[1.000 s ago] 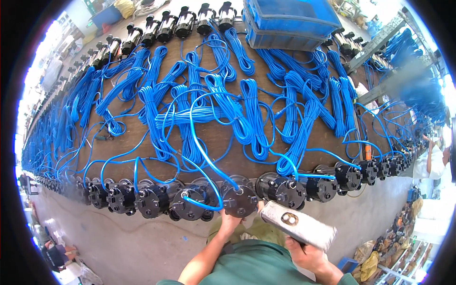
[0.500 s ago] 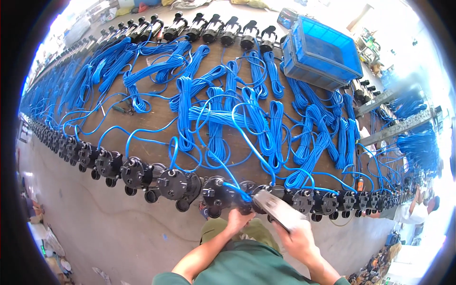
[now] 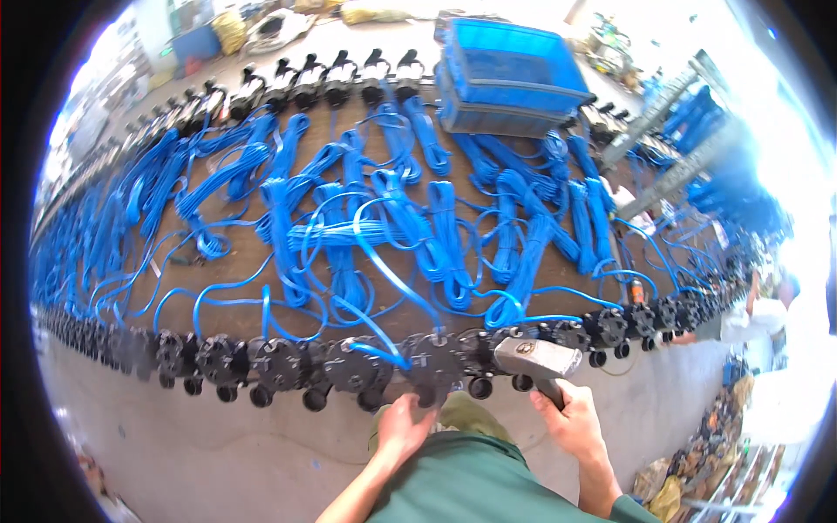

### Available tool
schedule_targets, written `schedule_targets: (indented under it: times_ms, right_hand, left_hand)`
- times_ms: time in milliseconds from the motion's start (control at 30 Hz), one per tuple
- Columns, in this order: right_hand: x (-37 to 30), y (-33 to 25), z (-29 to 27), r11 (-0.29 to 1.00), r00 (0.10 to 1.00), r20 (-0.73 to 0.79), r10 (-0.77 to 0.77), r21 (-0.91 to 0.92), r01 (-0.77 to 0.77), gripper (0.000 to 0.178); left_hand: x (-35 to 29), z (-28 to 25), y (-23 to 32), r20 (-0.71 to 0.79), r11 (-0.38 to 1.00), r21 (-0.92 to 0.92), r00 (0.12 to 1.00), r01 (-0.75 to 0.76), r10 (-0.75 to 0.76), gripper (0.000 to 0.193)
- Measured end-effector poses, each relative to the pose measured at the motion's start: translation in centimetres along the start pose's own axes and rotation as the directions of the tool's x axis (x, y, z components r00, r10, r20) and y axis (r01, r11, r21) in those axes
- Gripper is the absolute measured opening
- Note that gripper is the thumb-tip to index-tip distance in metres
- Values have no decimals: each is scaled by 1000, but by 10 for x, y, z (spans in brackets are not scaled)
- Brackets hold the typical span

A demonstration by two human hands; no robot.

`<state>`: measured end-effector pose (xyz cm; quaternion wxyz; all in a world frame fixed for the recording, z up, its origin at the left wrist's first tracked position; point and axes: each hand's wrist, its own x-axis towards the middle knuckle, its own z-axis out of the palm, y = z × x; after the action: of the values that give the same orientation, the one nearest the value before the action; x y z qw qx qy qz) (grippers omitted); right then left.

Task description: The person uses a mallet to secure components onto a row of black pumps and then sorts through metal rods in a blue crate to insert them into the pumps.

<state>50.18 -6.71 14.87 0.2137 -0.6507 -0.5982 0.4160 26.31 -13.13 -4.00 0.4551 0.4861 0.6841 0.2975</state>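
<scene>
My right hand is closed round the dark handle of a hammer. The hammer's worn metal head is held over the near row, to the right of the black pump in front of me and apart from it. Low on that pump, the fingers of my left hand close on its short outlet; their tips are partly hidden. A blue cable ends close to the pump's left side. More black, round-ended pumps stand side by side along the near edge, several with blue cables.
Tied bundles of blue cable cover much of the brown tabletop. A blue crate stands at the far edge, beside a row of silver and black pumps. Metal bars jut in at right. A person is at far right.
The hammer has moved right, away from the pump, and its head is now turned more level. My left hand stays low at the pump. The whole view has shifted.
</scene>
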Motion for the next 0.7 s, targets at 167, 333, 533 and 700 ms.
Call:
schedule_targets:
  times_ms: [167, 333, 533, 700]
  right_hand:
    - [5, 42, -48, 997, 981, -192, -8, -77, -7, 32]
    - [7, 81, -86, 998, 967, -254, 6, 70, 12, 32]
    - [20, 108, -133, 994, 965, -250, -86, -90, 65, 26]
    - [66, 112, -183, 953, 958, -177, -226, -245, 179, 22]
  left_hand:
    - [-1, -72, 114, -156, 934, -154, 942, -321, 298, 24]
    - [56, -75, 142, -302, 938, -20, 896, -347, 325, 28]
    - [62, -59, 154, -296, 924, -290, 941, -250, 162, 23]
    - [17, -25, 172, -482, 969, -153, 871, -193, 97, 14]
